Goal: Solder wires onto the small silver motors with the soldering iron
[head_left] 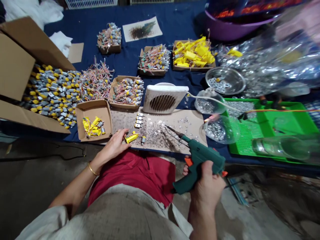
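Observation:
My right hand (206,186) grips a green glue gun (197,160) by its handle, its nozzle pointing up-left over a stained cardboard sheet (175,128). My left hand (116,141) rests at the near edge of that sheet, fingers on a small yellow motor piece (131,137). A small grey motor (143,139) lies just right of it. Several more small motors (138,120) sit in a short column farther back on the sheet.
A small box (86,111) with yellow pieces sits left of my hand. Large carton of motors (53,95) at left. Boxes of wired motors (127,90) and yellow parts (192,55) lie behind. White fan (163,98), clear bowls (217,130), green tray (275,123) at right.

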Demonstrator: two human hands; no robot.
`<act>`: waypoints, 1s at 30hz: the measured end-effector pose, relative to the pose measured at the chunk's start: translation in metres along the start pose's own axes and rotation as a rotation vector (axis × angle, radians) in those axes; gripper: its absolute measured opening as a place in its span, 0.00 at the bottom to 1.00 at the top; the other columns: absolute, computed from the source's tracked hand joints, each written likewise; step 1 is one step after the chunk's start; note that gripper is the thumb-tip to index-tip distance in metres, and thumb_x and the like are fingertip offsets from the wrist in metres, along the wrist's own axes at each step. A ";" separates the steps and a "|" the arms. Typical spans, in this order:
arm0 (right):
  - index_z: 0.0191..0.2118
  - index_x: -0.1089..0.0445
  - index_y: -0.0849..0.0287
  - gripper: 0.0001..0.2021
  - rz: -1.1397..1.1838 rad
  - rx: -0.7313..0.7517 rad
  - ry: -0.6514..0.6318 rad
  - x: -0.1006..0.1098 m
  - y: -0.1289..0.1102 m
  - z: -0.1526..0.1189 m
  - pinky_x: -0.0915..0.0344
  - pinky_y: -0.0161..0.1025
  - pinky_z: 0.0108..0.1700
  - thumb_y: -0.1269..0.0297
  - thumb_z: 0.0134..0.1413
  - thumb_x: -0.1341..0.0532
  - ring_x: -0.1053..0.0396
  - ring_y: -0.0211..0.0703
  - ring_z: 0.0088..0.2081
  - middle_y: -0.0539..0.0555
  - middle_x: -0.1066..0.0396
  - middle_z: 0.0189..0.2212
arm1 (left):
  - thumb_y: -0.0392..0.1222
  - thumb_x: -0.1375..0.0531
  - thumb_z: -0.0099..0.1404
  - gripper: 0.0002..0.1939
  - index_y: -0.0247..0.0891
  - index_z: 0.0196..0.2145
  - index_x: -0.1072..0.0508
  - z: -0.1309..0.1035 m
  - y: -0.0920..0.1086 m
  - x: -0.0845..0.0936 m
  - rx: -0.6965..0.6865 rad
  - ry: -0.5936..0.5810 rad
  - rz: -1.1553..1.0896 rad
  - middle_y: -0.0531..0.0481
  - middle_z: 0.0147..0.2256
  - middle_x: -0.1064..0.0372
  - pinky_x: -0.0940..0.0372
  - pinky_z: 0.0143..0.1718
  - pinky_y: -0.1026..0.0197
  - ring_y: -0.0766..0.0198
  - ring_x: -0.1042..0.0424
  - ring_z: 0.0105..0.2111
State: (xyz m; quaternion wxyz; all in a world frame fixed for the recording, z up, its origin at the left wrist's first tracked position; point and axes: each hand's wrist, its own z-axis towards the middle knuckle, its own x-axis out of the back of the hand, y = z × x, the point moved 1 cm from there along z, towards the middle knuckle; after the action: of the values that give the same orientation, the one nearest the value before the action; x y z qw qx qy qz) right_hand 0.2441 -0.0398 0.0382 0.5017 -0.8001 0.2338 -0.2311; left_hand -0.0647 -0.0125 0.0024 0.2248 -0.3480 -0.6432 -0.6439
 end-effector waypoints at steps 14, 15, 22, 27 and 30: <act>0.32 0.31 0.61 0.22 0.043 0.038 -0.019 0.000 -0.008 -0.003 0.33 0.40 0.18 0.44 0.46 0.33 0.35 0.42 0.14 0.51 0.31 0.17 | 0.33 0.46 0.67 0.11 0.41 0.44 0.28 0.025 0.039 -0.005 -0.332 -0.003 0.314 0.42 0.55 0.40 0.47 0.58 0.42 0.49 0.44 0.57; 0.32 0.30 0.61 0.22 0.041 0.029 -0.006 0.002 -0.008 -0.003 0.33 0.41 0.18 0.44 0.46 0.33 0.34 0.43 0.15 0.52 0.30 0.17 | 0.32 0.46 0.67 0.12 0.42 0.43 0.27 0.031 0.042 -0.006 -0.377 -0.037 0.331 0.43 0.56 0.40 0.49 0.59 0.40 0.49 0.46 0.58; 0.35 0.29 0.62 0.23 0.080 0.028 -0.006 0.016 -0.004 -0.003 0.30 0.43 0.22 0.43 0.46 0.34 0.28 0.50 0.21 0.56 0.27 0.20 | 0.41 0.44 0.67 0.09 0.39 0.35 0.24 0.059 0.044 -0.021 -0.345 -0.069 0.338 0.43 0.54 0.36 0.53 0.58 0.38 0.46 0.46 0.57; 0.37 0.29 0.62 0.25 0.076 0.039 -0.016 0.021 0.000 0.002 0.31 0.42 0.22 0.42 0.46 0.35 0.27 0.50 0.22 0.58 0.26 0.22 | 0.41 0.44 0.67 0.09 0.39 0.38 0.24 0.062 0.044 -0.021 -0.268 0.032 0.280 0.44 0.51 0.32 0.52 0.59 0.40 0.49 0.42 0.56; 0.39 0.29 0.63 0.26 0.091 0.040 -0.025 0.023 0.002 0.005 0.32 0.41 0.20 0.42 0.47 0.35 0.30 0.46 0.19 0.58 0.26 0.23 | 0.41 0.45 0.68 0.10 0.39 0.43 0.27 0.048 0.037 -0.008 -0.197 0.162 0.177 0.44 0.50 0.31 0.45 0.58 0.45 0.53 0.38 0.54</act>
State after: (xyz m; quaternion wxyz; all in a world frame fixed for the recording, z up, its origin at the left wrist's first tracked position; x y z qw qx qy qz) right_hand 0.2646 -0.0508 0.0374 0.5303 -0.7814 0.2590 -0.2026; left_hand -0.0241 0.0310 0.0180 0.2965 -0.3706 -0.5238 -0.7074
